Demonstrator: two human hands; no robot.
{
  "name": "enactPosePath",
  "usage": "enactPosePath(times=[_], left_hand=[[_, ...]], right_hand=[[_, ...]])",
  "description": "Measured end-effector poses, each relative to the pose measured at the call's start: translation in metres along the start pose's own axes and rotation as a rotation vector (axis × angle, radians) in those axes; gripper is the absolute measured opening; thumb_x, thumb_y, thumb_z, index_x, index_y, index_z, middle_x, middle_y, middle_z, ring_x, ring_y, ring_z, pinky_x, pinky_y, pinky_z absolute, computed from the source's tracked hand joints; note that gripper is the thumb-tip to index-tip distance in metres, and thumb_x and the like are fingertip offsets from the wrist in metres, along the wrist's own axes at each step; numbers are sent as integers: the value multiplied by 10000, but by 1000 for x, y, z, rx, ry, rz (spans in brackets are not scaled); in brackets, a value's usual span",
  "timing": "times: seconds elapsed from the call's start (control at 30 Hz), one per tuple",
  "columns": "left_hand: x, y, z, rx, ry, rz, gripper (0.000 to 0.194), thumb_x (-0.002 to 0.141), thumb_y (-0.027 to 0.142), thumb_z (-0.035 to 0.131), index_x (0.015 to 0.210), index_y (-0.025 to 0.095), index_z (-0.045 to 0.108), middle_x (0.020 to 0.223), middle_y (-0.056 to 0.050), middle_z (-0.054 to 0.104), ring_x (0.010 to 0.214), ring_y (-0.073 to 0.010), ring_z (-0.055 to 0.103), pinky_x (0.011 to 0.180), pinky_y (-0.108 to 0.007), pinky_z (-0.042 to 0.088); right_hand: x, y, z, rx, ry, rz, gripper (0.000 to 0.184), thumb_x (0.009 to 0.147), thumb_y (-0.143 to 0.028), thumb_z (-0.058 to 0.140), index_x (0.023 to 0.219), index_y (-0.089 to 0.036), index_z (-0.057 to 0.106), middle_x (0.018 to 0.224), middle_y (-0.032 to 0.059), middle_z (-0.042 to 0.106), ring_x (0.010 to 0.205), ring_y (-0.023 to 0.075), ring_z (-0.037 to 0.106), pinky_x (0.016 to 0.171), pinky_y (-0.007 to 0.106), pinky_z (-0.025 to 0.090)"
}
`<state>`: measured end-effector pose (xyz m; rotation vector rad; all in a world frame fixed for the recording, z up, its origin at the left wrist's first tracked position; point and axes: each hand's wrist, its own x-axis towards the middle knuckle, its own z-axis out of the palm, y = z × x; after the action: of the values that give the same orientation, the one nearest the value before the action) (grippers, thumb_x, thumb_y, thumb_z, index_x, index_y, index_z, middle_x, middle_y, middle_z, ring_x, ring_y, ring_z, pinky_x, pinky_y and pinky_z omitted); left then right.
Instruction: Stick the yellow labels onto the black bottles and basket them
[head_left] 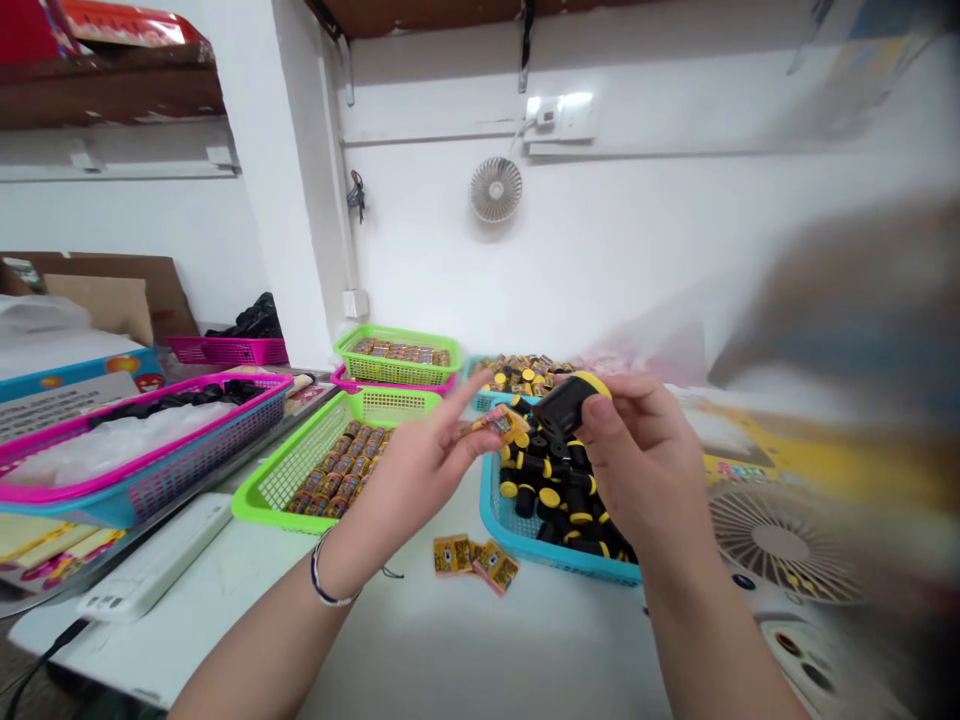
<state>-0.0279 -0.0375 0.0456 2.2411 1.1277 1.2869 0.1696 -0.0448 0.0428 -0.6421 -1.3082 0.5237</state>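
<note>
My right hand (649, 450) grips a small black canister (562, 405) with a yellow cap, held tilted above the blue basket. Between the thumb and fingers of my left hand (431, 450) is a printed label sleeve (499, 422), close to the canister but apart from it. Below them, the blue basket (495, 525) holds many black canisters with yellow caps. Several flat printed sleeves (476, 562) lie on the white table in front of it. At left, a green basket (255, 495) contains rows of canisters wrapped in printed labels.
Behind stand another green basket (397, 370) and a blue basket of labelled pieces (517, 375). A pink-and-blue basket (142, 480) and a white power bank-like box (157, 560) are at left. A fan (780, 545) lies at right, beside a blurred shape.
</note>
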Motion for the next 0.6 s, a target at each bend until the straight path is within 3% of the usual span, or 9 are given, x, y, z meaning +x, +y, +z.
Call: enactPosePath(times=[0.13, 0.33, 0.43, 0.6], left_hand=[[-1, -3, -2, 37, -89, 37, 405, 964, 324, 491, 1359, 278, 570, 851, 23, 750, 717, -132, 646, 729, -242, 503], [-6, -3, 0, 5, -120, 109, 434, 976, 309, 446, 1399, 258, 530, 830, 23, 747, 708, -132, 640, 707, -236, 500], [-7, -2, 2, -103, -98, 133, 430, 973, 307, 440, 1372, 206, 563, 835, 0, 753, 741, -145, 645, 740, -256, 507], [-6, -2, 11, -466, -145, -1, 522, 900, 414, 602, 1380, 216, 558, 960, -48, 734, 778, -163, 647, 715, -280, 527]], right_hand=[[-3, 2, 3, 10, 20, 13, 295, 821, -485, 716, 850, -251, 539, 997, 26, 740, 934, 175, 723, 790, 295, 601], [-2, 1, 8, 11, -74, 19, 301, 801, -469, 739, 809, -236, 549, 1012, 48, 757, 906, 179, 734, 752, 286, 610], [0, 2, 7, 23, -123, -24, 249, 796, -392, 763, 793, -232, 571, 994, 38, 758, 899, 159, 729, 766, 275, 606], [2, -3, -1, -30, -255, -14, 213, 773, -254, 791, 724, -214, 587, 1054, 43, 737, 974, 158, 704, 781, 250, 588]])
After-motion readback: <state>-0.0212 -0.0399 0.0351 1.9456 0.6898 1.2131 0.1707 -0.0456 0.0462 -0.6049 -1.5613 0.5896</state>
